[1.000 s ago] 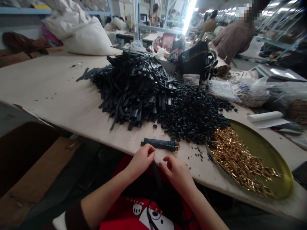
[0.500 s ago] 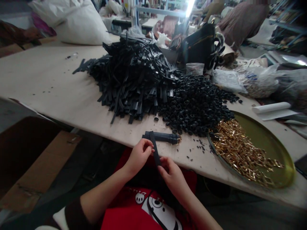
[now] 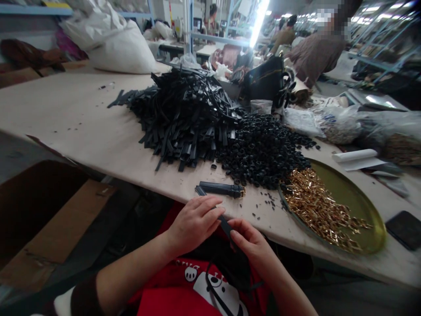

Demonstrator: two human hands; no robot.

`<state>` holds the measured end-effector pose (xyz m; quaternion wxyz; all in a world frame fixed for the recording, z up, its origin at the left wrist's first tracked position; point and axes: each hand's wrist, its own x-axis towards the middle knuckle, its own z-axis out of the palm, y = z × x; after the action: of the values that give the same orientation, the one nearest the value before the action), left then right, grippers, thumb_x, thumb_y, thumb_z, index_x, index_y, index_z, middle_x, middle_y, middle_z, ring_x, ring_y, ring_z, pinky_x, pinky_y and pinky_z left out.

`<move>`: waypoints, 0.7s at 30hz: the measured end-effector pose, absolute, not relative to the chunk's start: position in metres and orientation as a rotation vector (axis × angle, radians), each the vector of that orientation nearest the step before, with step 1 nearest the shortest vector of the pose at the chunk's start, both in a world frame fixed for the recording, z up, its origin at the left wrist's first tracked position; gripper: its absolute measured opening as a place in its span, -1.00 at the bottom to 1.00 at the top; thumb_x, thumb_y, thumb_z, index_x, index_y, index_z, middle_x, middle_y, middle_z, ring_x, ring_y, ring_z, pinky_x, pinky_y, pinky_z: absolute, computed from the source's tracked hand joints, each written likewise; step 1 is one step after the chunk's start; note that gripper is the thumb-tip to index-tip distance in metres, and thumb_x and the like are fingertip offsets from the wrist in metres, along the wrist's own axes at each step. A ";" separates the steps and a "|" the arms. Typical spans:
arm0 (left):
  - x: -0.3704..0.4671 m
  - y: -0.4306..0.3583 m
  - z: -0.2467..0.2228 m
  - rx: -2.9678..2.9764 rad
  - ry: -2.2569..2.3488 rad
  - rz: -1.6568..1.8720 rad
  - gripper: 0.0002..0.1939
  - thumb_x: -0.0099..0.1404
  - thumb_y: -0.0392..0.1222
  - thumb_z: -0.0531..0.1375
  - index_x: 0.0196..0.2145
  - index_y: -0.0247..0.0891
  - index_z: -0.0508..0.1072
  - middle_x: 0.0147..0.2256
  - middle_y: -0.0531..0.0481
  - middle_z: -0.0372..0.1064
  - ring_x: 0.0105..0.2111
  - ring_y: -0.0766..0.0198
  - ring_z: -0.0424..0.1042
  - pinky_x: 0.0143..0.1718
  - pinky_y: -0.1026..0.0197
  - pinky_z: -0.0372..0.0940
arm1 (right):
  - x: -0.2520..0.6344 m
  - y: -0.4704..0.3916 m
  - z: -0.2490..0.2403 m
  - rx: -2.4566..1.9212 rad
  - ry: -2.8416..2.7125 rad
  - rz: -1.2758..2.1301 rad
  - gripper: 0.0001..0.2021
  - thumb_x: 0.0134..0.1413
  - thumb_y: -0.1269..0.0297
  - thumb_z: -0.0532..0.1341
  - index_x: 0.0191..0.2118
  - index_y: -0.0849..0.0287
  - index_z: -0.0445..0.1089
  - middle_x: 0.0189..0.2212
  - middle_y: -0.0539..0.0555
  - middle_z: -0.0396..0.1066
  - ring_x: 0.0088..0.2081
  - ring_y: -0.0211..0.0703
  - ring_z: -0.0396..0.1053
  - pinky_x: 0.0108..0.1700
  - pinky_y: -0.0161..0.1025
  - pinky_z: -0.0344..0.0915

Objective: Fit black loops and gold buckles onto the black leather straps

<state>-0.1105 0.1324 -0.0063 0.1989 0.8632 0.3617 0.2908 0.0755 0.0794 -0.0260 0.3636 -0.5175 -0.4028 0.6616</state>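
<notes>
A dark flat strap (image 3: pixel 225 226) slants between my hands at the table's front edge. My right hand (image 3: pixel 247 237) pinches its lower end between thumb and fingers. My left hand (image 3: pixel 196 221) lies over the strap's upper part, fingers closed around it, so that stretch is hidden. Just beyond, a small stack of black straps with gold buckles (image 3: pixel 220 189) lies on the table. Behind it rise a big heap of black strips (image 3: pixel 187 118) and a pile of small black loops (image 3: pixel 263 151). Gold buckle pieces (image 3: pixel 315 208) fill part of a round yellow-green tray (image 3: pixel 377 228).
A dark phone (image 3: pixel 405 229) lies right of the tray, near a white paper roll (image 3: pixel 357 155). Plastic bags (image 3: pixel 338 125) and a black bag (image 3: pixel 265 81) stand farther back. A white sack (image 3: pixel 121 48) is at the back left; a person (image 3: pixel 315 52) leans at the back right.
My left hand has moved over the strap and covers more of it. The strap is tilted more, and my right hand has shifted slightly right. The view has tipped up.
</notes>
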 end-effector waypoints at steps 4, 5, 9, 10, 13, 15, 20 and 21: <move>-0.116 0.141 0.003 2.097 1.263 0.884 -0.81 0.23 -0.11 0.07 -0.41 -0.27 0.38 -0.31 -0.08 0.37 -0.23 0.19 0.33 -0.13 0.14 0.21 | 0.081 0.083 -0.020 -1.337 -0.923 1.687 -0.71 -0.08 0.08 0.23 -0.29 0.18 0.29 -0.55 -0.09 0.26 -0.56 -0.38 0.17 -0.50 -0.40 0.12; -0.115 0.143 0.003 1.924 1.306 0.856 -0.75 0.24 -0.07 0.05 -0.43 -0.28 0.37 -0.37 -0.07 0.36 -0.29 0.20 0.34 -0.19 0.15 0.23 | 0.081 0.084 -0.021 -1.322 -0.878 1.699 -0.70 -0.08 0.08 0.24 -0.29 0.18 0.28 -0.57 -0.10 0.26 -0.57 -0.38 0.17 -0.51 -0.41 0.10; -0.099 0.146 -0.003 1.156 1.036 0.645 -0.63 0.29 0.01 -0.04 -0.26 -0.32 0.40 -0.29 -0.10 0.41 -0.25 0.20 0.38 -0.27 0.22 0.27 | 0.068 0.087 -0.031 -1.147 -0.656 1.875 -0.73 -0.08 0.13 0.25 -0.31 0.18 0.25 -0.60 -0.10 0.26 -0.60 -0.40 0.18 -0.55 -0.44 0.06; -0.094 0.146 -0.005 0.999 0.951 0.624 -0.63 0.28 0.01 -0.02 -0.20 -0.32 0.39 -0.25 -0.11 0.41 -0.23 0.20 0.38 -0.27 0.22 0.27 | 0.064 0.087 -0.034 -1.088 -0.607 1.925 -0.74 -0.09 0.14 0.25 -0.32 0.18 0.25 -0.60 -0.10 0.25 -0.61 -0.41 0.17 -0.55 -0.44 0.07; -0.080 0.151 -0.009 0.719 0.796 0.576 -0.65 0.25 0.04 0.03 -0.21 -0.30 0.37 -0.39 -0.05 0.41 -0.43 0.27 0.41 -0.41 0.24 0.28 | 0.058 0.093 -0.040 -1.013 -0.628 2.017 -0.73 -0.06 0.11 0.22 -0.32 0.18 0.24 -0.58 -0.08 0.25 -0.61 -0.39 0.17 -0.52 -0.39 0.11; -0.076 0.158 -0.010 0.687 0.769 0.581 -0.69 0.24 0.03 0.05 -0.33 -0.30 0.36 -0.48 0.01 0.38 -0.53 0.32 0.37 -0.47 0.27 0.26 | 0.070 0.105 -0.040 -1.166 -0.860 1.880 -0.74 0.00 0.08 0.16 -0.31 0.17 0.25 -0.53 -0.03 0.30 -0.54 -0.32 0.23 -0.45 -0.33 0.16; -0.067 0.177 -0.008 0.786 0.937 0.554 -0.85 0.18 -0.17 0.12 -0.33 -0.31 0.32 -0.54 0.09 0.35 -0.53 0.43 0.32 -0.46 0.39 0.21 | 0.141 0.163 -0.043 -1.846 -1.532 0.554 -0.78 0.09 0.16 0.05 -0.27 0.18 0.31 -0.34 0.12 0.33 -0.30 -0.10 0.27 -0.21 -0.15 0.19; -0.064 0.179 -0.009 0.769 0.953 0.513 -0.86 0.18 -0.19 0.11 -0.31 -0.32 0.31 -0.56 0.10 0.34 -0.55 0.43 0.32 -0.49 0.39 0.20 | 0.152 0.175 -0.046 -1.926 -1.619 0.370 -0.77 0.10 0.18 0.04 -0.25 0.20 0.31 -0.31 0.15 0.32 -0.29 -0.07 0.27 -0.21 -0.14 0.18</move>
<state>-0.0643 0.1788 -0.0085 0.7877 0.3567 0.4422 0.2382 0.1524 0.1748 -0.0464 0.2947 -0.7237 -0.6084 0.1388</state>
